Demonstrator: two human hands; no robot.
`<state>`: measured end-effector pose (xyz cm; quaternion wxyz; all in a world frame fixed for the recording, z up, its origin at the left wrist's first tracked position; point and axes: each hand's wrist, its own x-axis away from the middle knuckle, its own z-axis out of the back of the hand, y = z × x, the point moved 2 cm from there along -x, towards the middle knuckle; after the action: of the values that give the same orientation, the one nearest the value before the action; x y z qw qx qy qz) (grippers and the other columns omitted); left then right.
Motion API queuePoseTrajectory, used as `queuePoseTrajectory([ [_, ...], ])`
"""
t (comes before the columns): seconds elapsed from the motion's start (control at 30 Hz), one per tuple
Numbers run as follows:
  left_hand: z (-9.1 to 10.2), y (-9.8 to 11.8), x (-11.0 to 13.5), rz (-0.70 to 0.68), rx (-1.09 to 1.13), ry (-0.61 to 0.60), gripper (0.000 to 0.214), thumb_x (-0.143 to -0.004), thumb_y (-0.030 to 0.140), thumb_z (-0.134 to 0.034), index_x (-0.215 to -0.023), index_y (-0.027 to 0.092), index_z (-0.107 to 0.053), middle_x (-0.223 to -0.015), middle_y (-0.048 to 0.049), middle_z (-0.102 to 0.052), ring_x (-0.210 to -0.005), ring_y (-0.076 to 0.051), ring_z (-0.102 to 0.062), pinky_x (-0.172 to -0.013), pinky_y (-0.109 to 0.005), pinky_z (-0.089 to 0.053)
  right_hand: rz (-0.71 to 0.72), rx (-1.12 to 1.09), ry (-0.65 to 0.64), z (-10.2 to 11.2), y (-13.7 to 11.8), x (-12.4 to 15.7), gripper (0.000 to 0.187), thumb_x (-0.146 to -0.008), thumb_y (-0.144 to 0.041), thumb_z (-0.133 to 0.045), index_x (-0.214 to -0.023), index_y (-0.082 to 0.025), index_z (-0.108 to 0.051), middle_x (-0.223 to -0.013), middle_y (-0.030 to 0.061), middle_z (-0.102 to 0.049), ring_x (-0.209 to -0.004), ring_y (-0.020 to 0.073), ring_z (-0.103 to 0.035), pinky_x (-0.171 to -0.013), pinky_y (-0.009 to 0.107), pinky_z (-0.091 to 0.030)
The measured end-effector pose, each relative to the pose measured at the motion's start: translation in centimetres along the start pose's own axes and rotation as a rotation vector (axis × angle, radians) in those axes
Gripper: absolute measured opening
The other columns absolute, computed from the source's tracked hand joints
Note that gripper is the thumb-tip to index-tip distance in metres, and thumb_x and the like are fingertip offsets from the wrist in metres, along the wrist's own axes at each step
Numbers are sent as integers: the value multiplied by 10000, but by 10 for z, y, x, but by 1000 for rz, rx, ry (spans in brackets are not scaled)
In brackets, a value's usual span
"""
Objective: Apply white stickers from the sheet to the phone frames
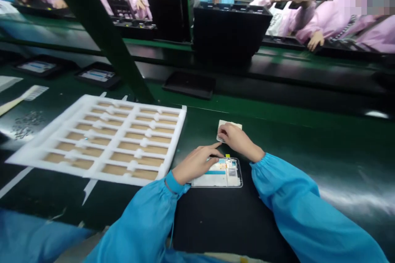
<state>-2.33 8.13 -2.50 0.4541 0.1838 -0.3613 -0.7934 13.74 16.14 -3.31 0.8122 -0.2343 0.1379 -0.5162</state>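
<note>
A small white-framed device panel point(219, 174) lies flat on the dark green bench in front of me. My left hand point(197, 163) rests on the panel's left end, index finger stretched out along its top edge and the other fingers curled. My right hand point(236, 139) is closed on a small white pad point(230, 125) just behind the panel, pinching its near edge. Both arms wear blue sleeves.
A white foam tray point(98, 139) with several tan-bottomed slots sits to the left. Black trays point(189, 84) lie on the conveyor behind, with stacked black bins point(230, 28) beyond. People in pink and blue coats work across the line. Small loose parts point(26, 123) lie far left.
</note>
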Motion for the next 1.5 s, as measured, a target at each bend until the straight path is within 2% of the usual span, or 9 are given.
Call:
queuePoseTrajectory([
  [0.27,-4,-1,-1,63,-92,-19,221,-940,218,-542,-1069,302,-700,-1499,-15,-458,-1264,-290,-567,-995,-430,-508,-28,90,-49,-6,2,2,111,-905,-150,-480,-856,-169,-578,-885,70,-589,-814,193,-538,-698,301,-363],
  [0.4,-2,2,-2,72,-109,-36,210,-941,219,-524,-1049,297,-685,-1430,-2,-541,-1198,-295,-616,-930,-415,-540,-72,63,-22,-11,-2,5,119,-896,-130,-460,-837,-165,-558,-920,96,-551,-861,217,-525,-717,322,-364],
  [0.57,-1,7,-2,116,-112,-52,222,-943,220,-509,-1054,314,-676,-1424,27,-546,-1116,-295,-664,-902,-422,-544,-67,-118,-25,-8,1,4,123,-870,-166,-511,-753,-177,-547,-857,69,-565,-828,201,-546,-752,333,-413],
  [0.73,-2,6,0,122,-100,-42,236,-942,213,-509,-1086,317,-665,-1435,20,-535,-1182,-285,-627,-961,-443,-517,-16,-413,15,13,3,7,149,-872,-307,-546,-786,-185,-546,-782,31,-637,-754,167,-618,-725,312,-499],
  [0.87,3,9,7,105,-60,0,217,-940,242,-541,-1078,299,-698,-1524,4,-418,-1304,-287,-530,-1025,-420,-484,-35,-567,182,30,0,35,263,-832,-436,-645,-822,-187,-562,-785,42,-660,-746,177,-650,-696,321,-539],
  [1.03,3,29,21,-4,-107,85,243,-961,236,-534,-1107,321,-709,-1475,30,-487,-1262,-246,-573,-1011,-362,-500,-63,-776,344,41,-16,92,291,-724,-346,-817,-871,-197,-615,-798,28,-698,-759,172,-682,-712,295,-563],
  [1.13,-8,46,34,-122,-210,171,256,-976,185,-506,-1134,286,-681,-1327,21,-632,-1135,-222,-658,-905,-337,-538,-33,-712,328,46,-31,125,221,-759,-286,-804,-880,-213,-634,-805,2,-703,-776,156,-683,-718,262,-560],
  [1.27,-21,62,57,-266,-285,270,171,-983,184,-519,-1077,228,-654,-1075,21,-746,-886,-198,-724,-712,-316,-516,57,-425,256,53,-50,158,83,-849,-197,-720,-898,-228,-660,-847,-17,-697,-790,131,-660,-722,243,-524],
  [1.5,-20,57,85,-302,-201,389,111,-951,206,-611,-1058,208,-641,-1002,31,-750,-854,-144,-708,-771,-284,-488,193,-98,114,51,-73,167,91,-896,-120,-640,-927,-202,-616,-843,-1,-655,-791,160,-592,-695,291,-452],
])
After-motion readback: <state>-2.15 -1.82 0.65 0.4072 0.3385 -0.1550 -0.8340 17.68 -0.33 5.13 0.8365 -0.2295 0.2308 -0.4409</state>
